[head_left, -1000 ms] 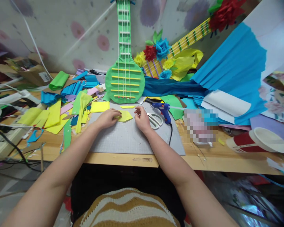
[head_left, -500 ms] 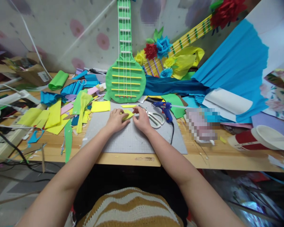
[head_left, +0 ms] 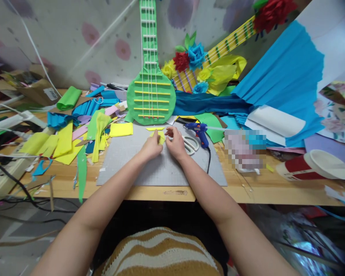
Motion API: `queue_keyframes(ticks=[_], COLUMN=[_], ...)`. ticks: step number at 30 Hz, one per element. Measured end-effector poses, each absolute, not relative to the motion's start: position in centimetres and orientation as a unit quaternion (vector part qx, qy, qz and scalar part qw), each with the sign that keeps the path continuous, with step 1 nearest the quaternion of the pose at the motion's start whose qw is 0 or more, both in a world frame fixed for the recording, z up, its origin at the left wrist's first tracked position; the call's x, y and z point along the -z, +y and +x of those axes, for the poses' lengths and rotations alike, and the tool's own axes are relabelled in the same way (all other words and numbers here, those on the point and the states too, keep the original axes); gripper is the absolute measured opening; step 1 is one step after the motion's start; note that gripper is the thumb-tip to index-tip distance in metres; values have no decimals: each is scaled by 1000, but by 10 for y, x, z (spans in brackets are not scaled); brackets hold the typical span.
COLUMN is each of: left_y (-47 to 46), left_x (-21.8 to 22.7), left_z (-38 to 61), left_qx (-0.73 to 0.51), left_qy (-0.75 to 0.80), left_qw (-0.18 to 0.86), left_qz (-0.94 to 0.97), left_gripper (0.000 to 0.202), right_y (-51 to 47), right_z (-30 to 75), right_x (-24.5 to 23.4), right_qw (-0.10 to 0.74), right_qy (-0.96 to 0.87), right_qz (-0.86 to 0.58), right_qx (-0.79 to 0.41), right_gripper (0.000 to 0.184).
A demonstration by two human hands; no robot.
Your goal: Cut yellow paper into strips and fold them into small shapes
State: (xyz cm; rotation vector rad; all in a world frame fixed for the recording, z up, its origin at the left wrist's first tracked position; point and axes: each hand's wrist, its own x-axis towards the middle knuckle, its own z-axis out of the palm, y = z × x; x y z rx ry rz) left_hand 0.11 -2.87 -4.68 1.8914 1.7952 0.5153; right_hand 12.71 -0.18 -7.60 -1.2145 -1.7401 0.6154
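Observation:
My left hand [head_left: 152,147] is closed, pinching a small yellow piece of crepe paper [head_left: 161,136] above the grey cutting mat [head_left: 126,168]. Just right of the paper is my right hand [head_left: 176,143], its thumb and bent fingers a little apart, with nothing visible between them. A narrow yellow strip [head_left: 155,129] lies behind my hands. Scissors [head_left: 192,145] rest by my right hand, their blades partly hidden behind it. To their right lies a blue hot glue gun [head_left: 200,134].
A green paper-covered lute shape [head_left: 151,99] with white strings stands behind the mat. Paper scraps [head_left: 63,142] and a folded yellow piece [head_left: 121,129] lie left. On the right are a blurred-out object [head_left: 244,149] and a tipped paper cup [head_left: 301,167]. Blue crepe paper [head_left: 290,84] spreads behind.
My left hand has shifted right and turned, with the yellow paper now held more upright. My right hand has moved slightly right, its fingers now apart from the paper. The view shifted slightly.

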Motion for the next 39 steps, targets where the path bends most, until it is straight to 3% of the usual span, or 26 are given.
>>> queue_keyframes(ticks=[5, 11, 17, 23, 28, 32, 39], left_y=[-16, -28, -30, -32, -32, -31, -26], left_x=[53, 69, 76, 77, 80, 81, 82], left_z=[-33, -53, -48, -50, -51, -51, -53], left_qx=[-297, -260, -268, -270, -284, -285, -286], left_qy=[637, 616, 633, 620, 612, 615, 620], left_qw=[194, 78, 67, 64, 64, 72, 91], left_qz=[684, 740, 723, 734, 735, 732, 725], left_gripper=[56, 41, 35, 17, 19, 22, 21], right_y=[-4, -5, -4, -4, -4, -2, 0], right_z=[127, 129, 127, 127, 126, 123, 115], right_x=[71, 71, 77, 77, 75, 76, 79], right_qw=[376, 284, 302, 302, 299, 298, 315], right_qy=[-780, -839, -843, -851, -848, -842, -842], right_qz=[-419, -368, -380, -369, -367, -372, -389], right_qx=[-275, -283, -230, -220, -240, -253, -201], right_gripper=[35, 45, 35, 43, 31, 34, 26])
